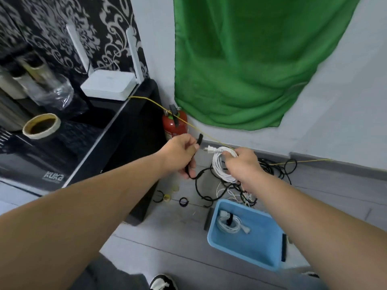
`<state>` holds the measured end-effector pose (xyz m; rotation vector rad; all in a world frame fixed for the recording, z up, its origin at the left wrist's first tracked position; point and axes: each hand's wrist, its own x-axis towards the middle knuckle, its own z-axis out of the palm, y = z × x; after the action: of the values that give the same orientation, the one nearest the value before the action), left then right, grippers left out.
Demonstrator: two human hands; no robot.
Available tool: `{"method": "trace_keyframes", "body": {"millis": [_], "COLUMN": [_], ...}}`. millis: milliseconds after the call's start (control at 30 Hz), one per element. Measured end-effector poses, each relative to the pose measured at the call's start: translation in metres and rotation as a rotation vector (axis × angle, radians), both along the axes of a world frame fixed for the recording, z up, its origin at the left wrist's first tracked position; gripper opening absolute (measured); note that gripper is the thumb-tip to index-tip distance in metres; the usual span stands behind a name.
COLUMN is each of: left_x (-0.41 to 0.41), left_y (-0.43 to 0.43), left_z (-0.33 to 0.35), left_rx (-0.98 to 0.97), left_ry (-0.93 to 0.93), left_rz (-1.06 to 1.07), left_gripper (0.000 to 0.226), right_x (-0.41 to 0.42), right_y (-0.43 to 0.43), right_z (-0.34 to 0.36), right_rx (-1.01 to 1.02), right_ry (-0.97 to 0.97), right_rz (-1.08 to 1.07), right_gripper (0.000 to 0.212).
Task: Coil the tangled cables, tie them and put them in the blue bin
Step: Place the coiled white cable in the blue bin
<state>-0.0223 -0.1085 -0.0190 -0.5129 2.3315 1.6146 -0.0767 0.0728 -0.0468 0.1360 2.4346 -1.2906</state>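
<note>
Blue bin (261, 250) on floor, one tied white coil (229, 223) inside; tangled black cables (272, 168) on floor behind bin; right hand (243, 166) gripping coiled white cable (219, 166) above them; left hand (181, 151) pinching black strap (199, 141) just beside it.

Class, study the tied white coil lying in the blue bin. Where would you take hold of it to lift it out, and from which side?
Grip the tied white coil at its black tie, where the loops are bundled, so probably none slips loose. Come from straight above: it lies flat on the floor of the blue bin, whose walls block every side.
</note>
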Motion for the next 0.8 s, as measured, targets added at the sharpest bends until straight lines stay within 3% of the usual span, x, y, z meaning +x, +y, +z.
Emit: {"method": "trace_keyframes", "body": {"millis": [133, 333, 500, 733, 800], "left_x": [0.007, 0.011, 0.009, -0.008, -0.014], "left_y": [0.022, 0.052, 0.058, 0.067, 0.068], "left_z": [0.062, 0.118, 0.124, 0.108, 0.105], "left_rx": [0.029, 0.106, 0.094, 0.154, 0.181], "left_ry": [0.112, 0.253, 0.296, 0.214, 0.233], "left_rz": [-0.116, -0.073, -0.028, -0.071, -0.043], "left_gripper": [0.016, 0.016, 0.015, 0.010, 0.009], "right_x": [0.011, 0.026, 0.024, 0.011, 0.008], "right_y": [0.009, 0.018, 0.034, 0.046, 0.045], "right_z": [0.050, 0.106, 0.109, 0.100, 0.100], "right_rx": [-0.013, -0.161, -0.289, -0.356, -0.362], "right_ry": [0.065, 0.138, 0.216, 0.158, 0.145], "right_rz": [0.080, 0.127, 0.093, 0.073, 0.111], "right_gripper": [0.029, 0.017, 0.020, 0.028, 0.023]}}
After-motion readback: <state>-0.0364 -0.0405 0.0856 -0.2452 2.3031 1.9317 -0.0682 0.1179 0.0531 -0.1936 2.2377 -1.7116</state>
